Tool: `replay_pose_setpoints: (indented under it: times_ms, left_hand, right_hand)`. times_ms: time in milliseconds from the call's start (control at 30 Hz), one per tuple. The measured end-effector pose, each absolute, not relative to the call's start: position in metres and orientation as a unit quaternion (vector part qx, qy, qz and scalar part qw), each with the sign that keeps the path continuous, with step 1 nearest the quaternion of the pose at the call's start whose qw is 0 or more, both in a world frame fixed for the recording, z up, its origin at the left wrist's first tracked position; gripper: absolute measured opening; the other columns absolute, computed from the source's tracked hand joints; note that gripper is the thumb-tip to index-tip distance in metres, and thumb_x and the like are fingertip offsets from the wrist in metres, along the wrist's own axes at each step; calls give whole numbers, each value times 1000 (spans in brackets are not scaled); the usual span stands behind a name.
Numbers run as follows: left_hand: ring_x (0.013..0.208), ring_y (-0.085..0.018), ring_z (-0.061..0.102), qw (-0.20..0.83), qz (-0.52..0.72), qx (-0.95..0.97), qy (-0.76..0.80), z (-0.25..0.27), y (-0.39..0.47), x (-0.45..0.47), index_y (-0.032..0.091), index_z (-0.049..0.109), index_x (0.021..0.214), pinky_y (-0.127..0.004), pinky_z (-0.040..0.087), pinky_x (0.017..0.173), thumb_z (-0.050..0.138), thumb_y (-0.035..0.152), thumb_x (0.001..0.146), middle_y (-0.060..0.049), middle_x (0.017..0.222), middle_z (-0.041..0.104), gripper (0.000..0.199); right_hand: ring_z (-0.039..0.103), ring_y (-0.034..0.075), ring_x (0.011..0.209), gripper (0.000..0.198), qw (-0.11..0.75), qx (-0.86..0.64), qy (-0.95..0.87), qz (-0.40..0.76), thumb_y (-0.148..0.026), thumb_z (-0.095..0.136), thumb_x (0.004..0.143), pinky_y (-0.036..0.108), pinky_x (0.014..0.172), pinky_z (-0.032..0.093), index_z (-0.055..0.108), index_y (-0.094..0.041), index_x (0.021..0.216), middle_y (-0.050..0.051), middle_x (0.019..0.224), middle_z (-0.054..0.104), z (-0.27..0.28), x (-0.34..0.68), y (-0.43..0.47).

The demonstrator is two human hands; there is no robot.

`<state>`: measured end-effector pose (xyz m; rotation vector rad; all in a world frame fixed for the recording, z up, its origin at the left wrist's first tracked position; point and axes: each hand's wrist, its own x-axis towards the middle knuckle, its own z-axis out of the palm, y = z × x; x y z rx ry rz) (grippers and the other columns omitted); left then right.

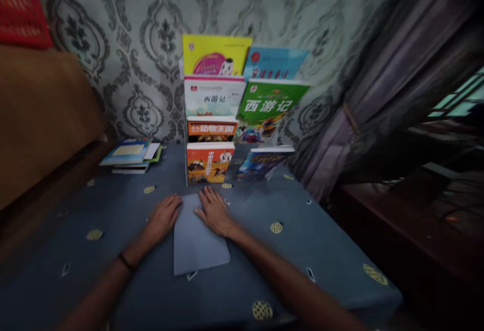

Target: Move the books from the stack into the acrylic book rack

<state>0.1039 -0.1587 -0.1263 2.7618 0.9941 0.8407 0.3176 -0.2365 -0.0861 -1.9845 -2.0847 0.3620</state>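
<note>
A flat, plain grey-blue piece point(198, 240), a folded cloth or thin cover by its look, lies on the table; I cannot tell which. My left hand point(165, 215) rests at its upper left edge, fingers slightly bent and not wrapped round anything. Lying flat over its upper right part, my right hand point(216, 213) is open, with thumb and fingers apart. Just beyond the hands stands an orange book point(210, 163), upright in a tiered display with other books.
A dark blue book point(260, 162) leans in the display's right column, below a green book point(270, 107). Some stacked books point(126, 153) lie at the back left. The patterned tablecloth point(302, 250) covers the table, a brown board point(41, 119) stands left, and a curtain point(348, 104) hangs right.
</note>
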Motion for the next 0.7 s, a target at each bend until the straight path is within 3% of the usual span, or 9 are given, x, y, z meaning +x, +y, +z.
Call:
replay_pose_setpoints:
  times_ms: [133,267,533,700]
  left_hand:
    - [122,-30,64,11,292,875,386,-140,-158,108,21,67,118,-50,53,101,42,27,96,-13,129,70,33]
    - [123,-31,64,63,308,860,403,-142,-163,114,20,66,120,-53,51,104,40,28,94,-15,128,70,38]
    - [113,-34,67,309,358,779,412,-120,-164,120,23,69,109,-52,51,104,56,48,78,-13,116,74,42]
    - [119,-36,65,512,448,592,433,-116,-172,126,20,62,113,-44,54,99,79,50,57,-16,123,70,66]
  right_hand:
    - [16,32,156,69,138,-681,-707,129,-48,43,102,48,126,18,37,-5,155,21,165,24,-80,316,-242]
    - [16,33,156,68,144,-689,-697,140,-47,43,101,48,127,16,38,-7,155,20,165,23,-72,315,-248]
    - [14,33,156,67,173,-693,-685,143,-45,46,99,53,126,15,39,-8,155,20,165,22,-78,315,-249]
    - [13,35,156,69,186,-691,-683,147,-45,48,99,54,126,14,40,-5,154,23,165,20,-79,314,-256]
